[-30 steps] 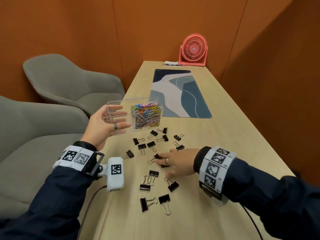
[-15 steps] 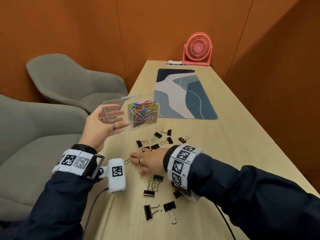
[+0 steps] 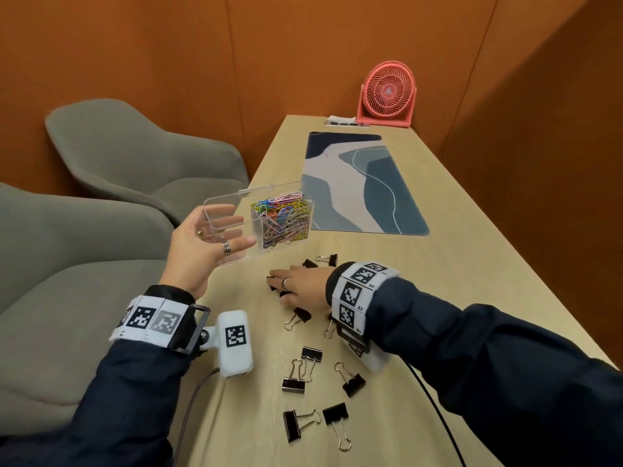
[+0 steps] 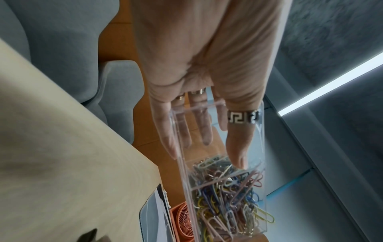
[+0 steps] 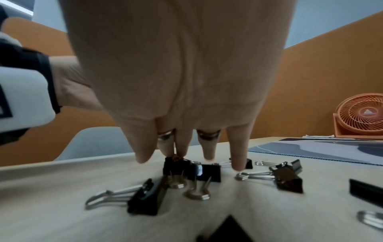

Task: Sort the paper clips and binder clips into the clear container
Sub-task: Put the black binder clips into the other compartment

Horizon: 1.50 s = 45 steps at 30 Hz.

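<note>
My left hand (image 3: 236, 230) holds a clear two-part container (image 3: 232, 257) tilted at the table's left edge, thumb across the front, fingers behind. Its right compartment is packed with coloured paper clips (image 3: 286, 220); the left compartment looks empty, as the left wrist view shows at the container (image 4: 257, 131) and paper clips (image 4: 228, 204). My right hand (image 3: 281, 286) lies flat on the table just below the container, fingers straight, tips touching a bunch of black binder clips (image 5: 207, 170). Several more binder clips (image 3: 293, 382) lie scattered nearer to me.
A blue patterned desk mat (image 3: 364, 183) covers the table's far middle, with a coral fan (image 3: 387, 92) behind it. Two grey chairs (image 3: 135, 156) stand left of the table edge. An orange wall runs along the right side.
My right hand has swept left across the table, pushing binder clips toward the container. The left hand has kept hold of the container, raised a little.
</note>
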Each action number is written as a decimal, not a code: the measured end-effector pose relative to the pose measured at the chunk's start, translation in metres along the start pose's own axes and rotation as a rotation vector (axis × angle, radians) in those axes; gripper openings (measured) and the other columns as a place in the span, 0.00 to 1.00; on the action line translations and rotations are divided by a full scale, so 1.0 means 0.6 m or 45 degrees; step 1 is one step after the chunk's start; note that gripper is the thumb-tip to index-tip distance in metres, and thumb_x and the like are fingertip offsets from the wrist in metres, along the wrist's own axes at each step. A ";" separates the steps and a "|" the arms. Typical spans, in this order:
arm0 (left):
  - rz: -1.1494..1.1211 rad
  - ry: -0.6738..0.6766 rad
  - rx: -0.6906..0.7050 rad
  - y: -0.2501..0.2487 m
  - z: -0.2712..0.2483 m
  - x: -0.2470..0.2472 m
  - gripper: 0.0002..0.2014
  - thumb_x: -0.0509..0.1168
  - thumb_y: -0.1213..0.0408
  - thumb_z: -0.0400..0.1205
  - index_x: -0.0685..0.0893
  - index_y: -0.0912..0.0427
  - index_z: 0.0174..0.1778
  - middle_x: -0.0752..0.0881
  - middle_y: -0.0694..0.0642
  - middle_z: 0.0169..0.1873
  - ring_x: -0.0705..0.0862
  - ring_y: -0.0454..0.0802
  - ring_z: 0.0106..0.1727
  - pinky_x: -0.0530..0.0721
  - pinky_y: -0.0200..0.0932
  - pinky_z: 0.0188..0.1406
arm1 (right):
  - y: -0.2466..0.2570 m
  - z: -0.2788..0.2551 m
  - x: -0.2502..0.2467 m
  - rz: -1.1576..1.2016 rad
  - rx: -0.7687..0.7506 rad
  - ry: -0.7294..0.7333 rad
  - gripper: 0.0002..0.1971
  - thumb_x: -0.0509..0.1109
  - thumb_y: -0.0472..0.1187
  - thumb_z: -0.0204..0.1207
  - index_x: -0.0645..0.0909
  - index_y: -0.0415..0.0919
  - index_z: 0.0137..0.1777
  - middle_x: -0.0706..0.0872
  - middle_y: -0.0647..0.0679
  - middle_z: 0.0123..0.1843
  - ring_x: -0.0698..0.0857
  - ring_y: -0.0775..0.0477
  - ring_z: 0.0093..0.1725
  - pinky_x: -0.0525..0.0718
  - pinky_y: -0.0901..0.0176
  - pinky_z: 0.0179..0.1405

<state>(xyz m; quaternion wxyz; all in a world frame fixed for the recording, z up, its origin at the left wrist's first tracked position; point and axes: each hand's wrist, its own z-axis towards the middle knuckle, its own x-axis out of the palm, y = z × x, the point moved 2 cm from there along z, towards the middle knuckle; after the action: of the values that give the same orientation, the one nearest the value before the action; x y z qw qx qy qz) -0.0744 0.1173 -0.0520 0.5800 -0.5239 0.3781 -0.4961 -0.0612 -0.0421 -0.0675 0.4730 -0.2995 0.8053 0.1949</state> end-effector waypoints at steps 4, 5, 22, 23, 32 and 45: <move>-0.017 -0.005 -0.014 0.004 0.004 -0.009 0.27 0.77 0.76 0.61 0.82 0.53 0.55 0.87 0.60 0.56 0.86 0.60 0.58 0.88 0.54 0.46 | -0.009 0.002 0.009 0.015 0.050 0.020 0.26 0.52 0.46 0.85 0.55 0.43 0.82 0.57 0.48 0.84 0.65 0.42 0.79 0.65 0.49 0.77; -0.009 -0.004 -0.012 0.006 0.005 -0.009 0.27 0.76 0.79 0.63 0.82 0.54 0.56 0.87 0.60 0.56 0.86 0.59 0.58 0.88 0.53 0.45 | -0.016 -0.005 0.009 0.014 0.076 0.030 0.26 0.53 0.47 0.85 0.58 0.42 0.81 0.63 0.46 0.82 0.68 0.42 0.77 0.67 0.48 0.76; 0.071 0.011 -0.068 0.011 0.005 -0.010 0.27 0.75 0.83 0.67 0.80 0.56 0.58 0.87 0.59 0.55 0.87 0.53 0.55 0.90 0.48 0.41 | -0.101 -0.042 -0.005 0.276 0.282 -0.113 0.21 0.52 0.37 0.83 0.69 0.44 0.76 0.74 0.45 0.75 0.72 0.44 0.73 0.68 0.55 0.72; 0.068 0.014 -0.070 0.012 0.006 -0.009 0.27 0.73 0.84 0.68 0.80 0.56 0.58 0.87 0.59 0.56 0.88 0.51 0.53 0.90 0.46 0.38 | -0.106 -0.042 -0.006 0.313 0.282 -0.159 0.22 0.52 0.36 0.83 0.68 0.44 0.76 0.73 0.46 0.76 0.72 0.44 0.74 0.68 0.55 0.73; 0.051 0.065 -0.130 0.010 -0.004 0.001 0.24 0.75 0.81 0.66 0.81 0.52 0.52 0.86 0.59 0.56 0.85 0.57 0.58 0.87 0.58 0.50 | -0.099 -0.063 0.026 0.282 0.187 -0.062 0.20 0.56 0.48 0.84 0.73 0.46 0.73 0.77 0.48 0.73 0.75 0.46 0.70 0.70 0.54 0.72; 0.062 0.120 -0.254 0.025 -0.022 0.030 0.24 0.72 0.84 0.67 0.81 0.54 0.51 0.86 0.60 0.54 0.82 0.68 0.62 0.85 0.61 0.54 | -0.131 -0.117 0.057 0.426 0.370 -0.141 0.28 0.71 0.59 0.70 0.71 0.56 0.70 0.72 0.45 0.67 0.72 0.41 0.68 0.74 0.45 0.69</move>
<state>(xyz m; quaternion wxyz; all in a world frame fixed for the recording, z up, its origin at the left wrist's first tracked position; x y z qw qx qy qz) -0.0805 0.0959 -0.0678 0.5184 -0.5457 0.4653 -0.4658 -0.0671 -0.1527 -0.0662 0.5156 -0.0792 0.8363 0.1687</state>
